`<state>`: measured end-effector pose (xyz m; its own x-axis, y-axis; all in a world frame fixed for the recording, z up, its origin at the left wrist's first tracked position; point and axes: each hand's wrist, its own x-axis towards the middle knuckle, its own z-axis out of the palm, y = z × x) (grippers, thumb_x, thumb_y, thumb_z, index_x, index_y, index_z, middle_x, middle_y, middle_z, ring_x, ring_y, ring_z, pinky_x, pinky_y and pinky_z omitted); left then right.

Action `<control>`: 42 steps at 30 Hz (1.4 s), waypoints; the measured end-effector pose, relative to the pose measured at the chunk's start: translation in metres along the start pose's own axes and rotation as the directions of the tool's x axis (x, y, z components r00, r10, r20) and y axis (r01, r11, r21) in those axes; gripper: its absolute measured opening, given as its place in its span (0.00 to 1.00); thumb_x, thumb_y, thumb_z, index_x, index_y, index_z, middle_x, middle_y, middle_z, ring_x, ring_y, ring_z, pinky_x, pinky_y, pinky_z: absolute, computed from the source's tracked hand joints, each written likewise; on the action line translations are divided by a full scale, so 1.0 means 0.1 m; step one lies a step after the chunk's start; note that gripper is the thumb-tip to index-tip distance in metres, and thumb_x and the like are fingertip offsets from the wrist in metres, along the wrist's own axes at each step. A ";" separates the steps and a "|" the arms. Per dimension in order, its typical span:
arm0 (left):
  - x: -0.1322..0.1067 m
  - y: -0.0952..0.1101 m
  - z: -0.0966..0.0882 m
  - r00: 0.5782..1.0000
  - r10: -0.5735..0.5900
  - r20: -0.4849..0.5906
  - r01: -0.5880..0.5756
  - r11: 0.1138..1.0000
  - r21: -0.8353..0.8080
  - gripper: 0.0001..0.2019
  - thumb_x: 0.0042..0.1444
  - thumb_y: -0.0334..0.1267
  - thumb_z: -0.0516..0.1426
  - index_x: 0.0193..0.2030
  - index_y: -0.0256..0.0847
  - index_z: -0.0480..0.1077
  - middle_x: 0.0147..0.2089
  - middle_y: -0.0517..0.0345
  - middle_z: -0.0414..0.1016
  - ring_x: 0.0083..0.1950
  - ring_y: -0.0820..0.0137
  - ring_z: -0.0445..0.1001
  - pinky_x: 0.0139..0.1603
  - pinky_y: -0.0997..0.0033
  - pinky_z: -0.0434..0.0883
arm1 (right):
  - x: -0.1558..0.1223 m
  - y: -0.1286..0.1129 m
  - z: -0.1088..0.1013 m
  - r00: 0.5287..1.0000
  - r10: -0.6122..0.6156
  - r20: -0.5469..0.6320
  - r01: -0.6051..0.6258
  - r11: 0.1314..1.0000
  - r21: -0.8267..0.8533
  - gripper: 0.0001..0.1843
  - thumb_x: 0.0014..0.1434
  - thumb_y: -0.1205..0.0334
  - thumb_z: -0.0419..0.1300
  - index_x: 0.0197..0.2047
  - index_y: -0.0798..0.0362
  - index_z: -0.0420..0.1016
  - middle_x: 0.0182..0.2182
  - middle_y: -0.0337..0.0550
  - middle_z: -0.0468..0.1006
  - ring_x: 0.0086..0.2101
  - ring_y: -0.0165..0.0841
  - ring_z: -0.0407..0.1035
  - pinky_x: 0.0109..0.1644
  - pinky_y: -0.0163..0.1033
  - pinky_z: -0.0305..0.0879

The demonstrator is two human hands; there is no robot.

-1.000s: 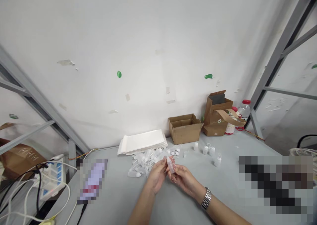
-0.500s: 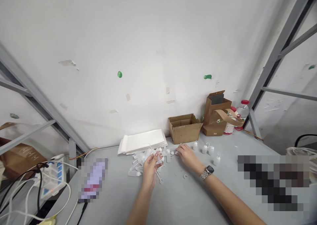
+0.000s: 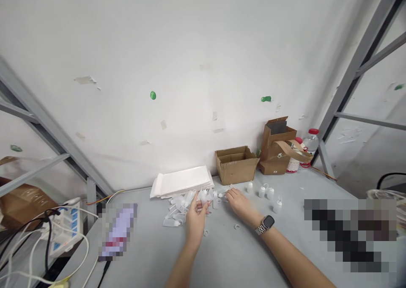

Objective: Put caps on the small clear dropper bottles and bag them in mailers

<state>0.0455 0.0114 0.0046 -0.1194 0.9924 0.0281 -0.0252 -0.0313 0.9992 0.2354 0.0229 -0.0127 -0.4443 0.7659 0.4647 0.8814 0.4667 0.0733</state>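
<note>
Head view: left grip [image 3: 196,215] pinches a small translucent plastic bottle [image 3: 202,196]; right grip [image 3: 238,201], openness unclear, touches loose white caps [image 3: 222,193] on the grey desk [image 3: 228,254].

Left forearm [image 3: 182,262]: bare, rising from the near edge at centre, angled slightly right.
Left hand [image 3: 196,215]: back to the camera, fingers curled, tips close together; grip unclear.
Right forearm [image 3: 294,262]: bare, stretched from near right toward far centre.
Right hand [image 3: 240,201]: palm down, fingers loosely extended, just right of the left hand.
</note>
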 end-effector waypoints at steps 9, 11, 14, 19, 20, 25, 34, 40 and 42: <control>-0.12 -0.06 0.01 0.921 0.328 0.207 -0.376 0.889 0.262 0.17 0.59 0.41 0.47 0.55 0.49 0.63 0.41 0.55 0.67 0.35 0.73 0.70 0.27 0.74 0.75 | 0.00 -0.08 0.01 0.998 -0.055 -0.008 0.055 0.980 0.190 0.13 0.57 0.76 0.49 0.45 0.59 0.67 0.38 0.52 0.72 0.39 0.40 0.65 0.44 0.47 0.63; -0.12 -0.07 0.02 0.912 0.345 0.223 -0.398 0.875 0.275 0.17 0.59 0.40 0.47 0.54 0.49 0.64 0.39 0.55 0.66 0.34 0.73 0.70 0.29 0.73 0.75 | 0.01 -0.10 0.01 0.999 0.037 -0.024 -0.022 0.889 0.458 0.12 0.57 0.75 0.50 0.42 0.57 0.69 0.38 0.51 0.72 0.40 0.40 0.65 0.47 0.49 0.62; -0.12 -0.07 0.02 0.919 0.345 0.193 -0.387 0.884 0.263 0.16 0.59 0.41 0.47 0.53 0.48 0.64 0.43 0.53 0.66 0.39 0.71 0.70 0.30 0.73 0.76 | 0.08 -0.12 -0.01 0.931 0.362 0.046 -0.179 0.344 0.922 0.06 0.55 0.69 0.56 0.37 0.53 0.71 0.34 0.46 0.72 0.37 0.36 0.65 0.45 0.46 0.63; -0.11 -0.02 0.00 0.958 0.280 0.062 -0.287 0.940 0.186 0.17 0.58 0.44 0.48 0.53 0.45 0.61 0.44 0.53 0.66 0.37 0.71 0.72 0.25 0.73 0.75 | 0.17 -0.23 -0.13 0.854 0.462 0.238 -0.181 -0.165 0.969 0.09 0.56 0.56 0.56 0.33 0.52 0.70 0.27 0.41 0.71 0.23 0.27 0.63 0.29 0.35 0.64; -0.11 -0.02 0.00 0.963 0.266 0.048 -0.270 0.947 0.174 0.17 0.57 0.45 0.49 0.53 0.44 0.60 0.42 0.53 0.67 0.35 0.71 0.72 0.24 0.73 0.75 | 0.15 -0.26 -0.17 0.866 0.425 0.262 -0.203 -0.179 0.963 0.10 0.56 0.55 0.55 0.33 0.53 0.71 0.26 0.40 0.70 0.22 0.26 0.61 0.27 0.34 0.63; -0.10 0.01 0.01 0.973 0.229 -0.001 -0.228 0.969 0.096 0.18 0.56 0.47 0.50 0.50 0.43 0.56 0.37 0.56 0.69 0.30 0.72 0.74 0.19 0.74 0.73 | -0.10 -0.37 -0.40 0.922 0.127 0.367 -0.361 -0.072 0.930 0.09 0.49 0.57 0.62 0.33 0.52 0.73 0.29 0.42 0.72 0.27 0.29 0.64 0.31 0.34 0.62; -0.11 -0.04 0.05 0.966 0.240 0.100 -0.250 0.962 0.106 0.16 0.57 0.47 0.47 0.50 0.44 0.58 0.41 0.56 0.66 0.25 0.77 0.73 0.21 0.73 0.74 | -0.32 -0.46 -0.66 0.837 -0.192 0.512 -0.435 0.332 0.837 0.08 0.55 0.59 0.54 0.32 0.55 0.70 0.22 0.38 0.70 0.19 0.26 0.62 0.24 0.32 0.58; -0.13 0.00 0.06 0.975 0.208 0.078 -0.213 0.975 0.062 0.20 0.56 0.47 0.49 0.52 0.46 0.49 0.37 0.62 0.63 0.22 0.78 0.72 0.18 0.76 0.71 | -0.04 -0.23 -0.76 0.919 -0.038 0.393 -0.342 0.421 0.840 0.08 0.54 0.58 0.56 0.29 0.54 0.70 0.25 0.41 0.73 0.25 0.29 0.65 0.31 0.36 0.61; -0.13 -0.02 0.07 0.978 0.197 0.067 -0.199 0.979 0.037 0.18 0.56 0.47 0.49 0.50 0.46 0.48 0.38 0.62 0.63 0.20 0.78 0.71 0.18 0.76 0.71 | 0.09 -0.19 -0.72 0.931 0.077 0.358 -0.358 0.400 0.844 0.11 0.58 0.55 0.52 0.34 0.54 0.70 0.25 0.40 0.73 0.22 0.28 0.65 0.27 0.35 0.61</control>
<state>0.0538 -0.0009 0.0022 -0.0555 0.9726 0.2259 0.0355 -0.2242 0.9739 0.2264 -0.0111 0.0531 -0.4026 0.9071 0.1223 0.3759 0.2857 -0.8815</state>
